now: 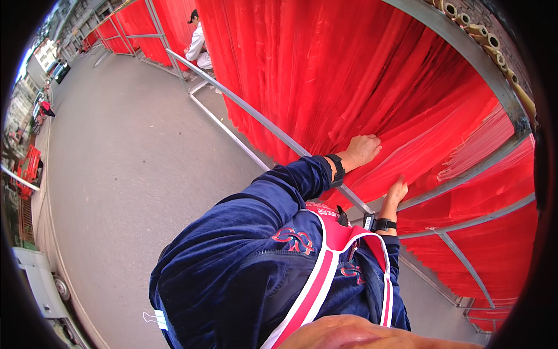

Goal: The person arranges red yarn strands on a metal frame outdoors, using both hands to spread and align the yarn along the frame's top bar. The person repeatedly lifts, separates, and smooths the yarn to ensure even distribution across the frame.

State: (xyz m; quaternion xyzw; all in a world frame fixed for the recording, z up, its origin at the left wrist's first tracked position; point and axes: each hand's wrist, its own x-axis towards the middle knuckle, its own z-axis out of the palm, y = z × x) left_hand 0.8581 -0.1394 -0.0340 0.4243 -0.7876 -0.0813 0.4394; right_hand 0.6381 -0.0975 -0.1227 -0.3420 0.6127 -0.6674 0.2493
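Observation:
Long sheets of red gauze cloth (279, 75) hang in dense folds from a grey metal frame. My left hand (363, 150) has its fingers curled onto the gauze, where a stretch of it slants toward the upper right. Lower and to the right, my right hand (397, 191) is at the same stretch, closed at its lower edge with the thumb side up; its other fingers are mostly hidden. Loose pale threads (465, 152) show along the cloth to the right. Both wrists wear black bands.
A metal rail (256, 113) runs diagonally past my forearms. Curved bars (465, 180) cross on the right, and bamboo poles (476, 29) lie along the top. A person in white (197, 43) crouches by the cloth farther off. Grey pavement (133, 151) stretches left, with a parked vehicle (43, 282).

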